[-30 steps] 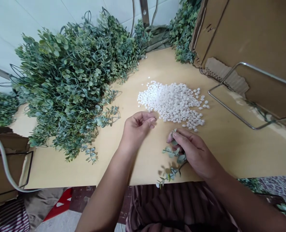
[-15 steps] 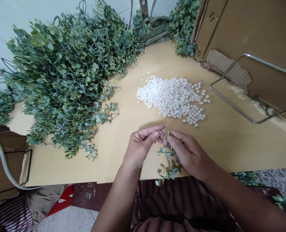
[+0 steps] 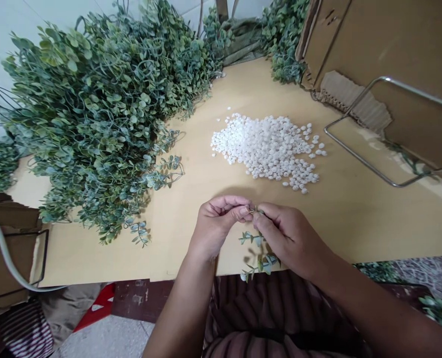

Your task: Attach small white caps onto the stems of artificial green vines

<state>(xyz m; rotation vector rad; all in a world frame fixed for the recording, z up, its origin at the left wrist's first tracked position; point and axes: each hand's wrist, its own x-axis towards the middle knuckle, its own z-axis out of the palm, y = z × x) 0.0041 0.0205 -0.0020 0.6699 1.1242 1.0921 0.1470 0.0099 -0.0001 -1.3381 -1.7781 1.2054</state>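
My right hand is closed around an artificial eucalyptus sprig, whose leafy stem hangs below the fingers near the table's front edge. A white bead-like piece shows at the sprig's lower tip. Meeting it at the sprig's upper end, my left hand pinches thumb against fingers; whatever sits in that pinch is too small and covered to name. Just beyond both hands lies a loose heap of small white plastic beads.
A big pile of artificial greenery covers the table's left side. On the right stand a cardboard box and a bent metal wire frame. A pale cable curves at far left, near a person's striped clothing.
My fingertips have come together at the sprig's upper end, closing the small gap between the hands. The leaves there have turned out of sight behind my fingers.
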